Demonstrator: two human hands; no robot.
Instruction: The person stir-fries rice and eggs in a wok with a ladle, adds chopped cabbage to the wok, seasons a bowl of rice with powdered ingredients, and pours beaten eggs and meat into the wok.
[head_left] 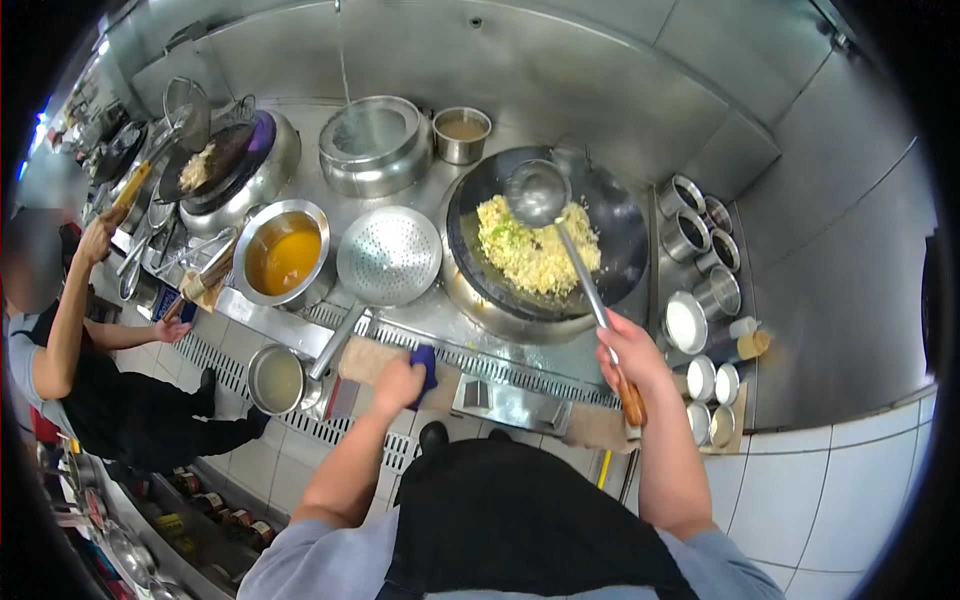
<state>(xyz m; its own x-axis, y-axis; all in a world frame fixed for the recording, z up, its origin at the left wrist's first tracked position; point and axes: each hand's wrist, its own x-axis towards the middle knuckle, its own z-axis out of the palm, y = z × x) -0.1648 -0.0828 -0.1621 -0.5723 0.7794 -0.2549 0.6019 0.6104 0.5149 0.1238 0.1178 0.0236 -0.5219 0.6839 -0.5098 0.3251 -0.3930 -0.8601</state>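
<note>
My right hand [636, 350] is closed around the wooden grip of a long steel ladle [582, 268]. The ladle's bowl hangs over a black wok [630, 245] holding yellow fried rice [530, 255] with bits of green in it. Whether the bowl touches the rice I cannot tell. At the counter's front edge, my left hand [398, 386] is closed on a dark blue cloth [425, 374], beside a folded beige towel [368, 360].
A perforated strainer [388, 255] lies left of the wok, near a pot of orange liquid [286, 255]. Steel containers [686, 234] and white cups [701, 378] stand at the right. Water runs into a round steel vessel [375, 175] behind. A co-worker [130, 370] handles another wok at the left.
</note>
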